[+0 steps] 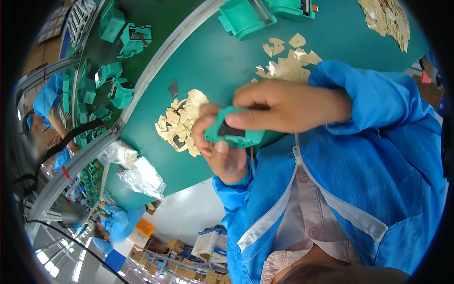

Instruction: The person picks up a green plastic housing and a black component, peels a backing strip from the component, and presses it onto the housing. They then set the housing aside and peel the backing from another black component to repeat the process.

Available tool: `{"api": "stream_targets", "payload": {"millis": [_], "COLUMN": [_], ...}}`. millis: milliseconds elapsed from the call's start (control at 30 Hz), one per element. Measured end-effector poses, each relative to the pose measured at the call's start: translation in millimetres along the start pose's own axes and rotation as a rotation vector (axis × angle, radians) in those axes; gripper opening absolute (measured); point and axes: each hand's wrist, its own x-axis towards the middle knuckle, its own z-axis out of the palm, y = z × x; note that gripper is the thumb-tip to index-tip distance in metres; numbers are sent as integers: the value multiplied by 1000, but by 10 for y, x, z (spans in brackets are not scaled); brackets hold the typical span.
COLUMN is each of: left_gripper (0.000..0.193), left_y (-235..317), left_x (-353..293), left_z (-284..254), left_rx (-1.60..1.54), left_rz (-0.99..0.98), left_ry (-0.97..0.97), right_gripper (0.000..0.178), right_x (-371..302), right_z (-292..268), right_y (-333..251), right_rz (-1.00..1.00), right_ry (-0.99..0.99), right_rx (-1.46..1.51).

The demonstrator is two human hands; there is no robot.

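From my remote place, I can see open passage over the green table [203,66], between the green housings [242,20] at the top and the heap of beige pieces [177,125] just beside my left hand [228,163]. Scattered beige scraps [291,68] obstruct beyond my right hand [291,106], and the metal rail [163,52] limits the left side

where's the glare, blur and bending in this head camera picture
In the head view, glare whitens the clear plastic bags; also in the head view, the left hand is blurred at the fingers around the green part; in the same head view, fisheye distortion curves the metal rail.
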Motion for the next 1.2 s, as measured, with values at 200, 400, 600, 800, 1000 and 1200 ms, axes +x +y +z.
{"api": "stream_targets", "payload": {"millis": [200,400,600,800,1000,1200], "left_gripper": [55,30,35,20,12,10], "left_y": [197,334,206,83,142,282], "left_x": [216,219,380,525,574,474], "left_z": [-145,-390,-363,-409,-367,-386], "left_rx": [870,1689,1728,1697,1382,1320], "left_rz": [261,283,312,209,149,389], "left_ry": [133,178,114,185,243,312], "right_gripper": [39,60,58,31,21,17], "right_x": [1285,2944,2992,1044,205,-83], "right_z": [-765,-1681,-2045,-842,-328,-194], "right_y": [-109,256,531,-306,-334,-62], "right_rz": [-233,111,47,-568,-483,-300], "right_ry": [572,792,829,473,426,336], "right_rx": [-638,-678,-1323,-514,-613,-358]}}
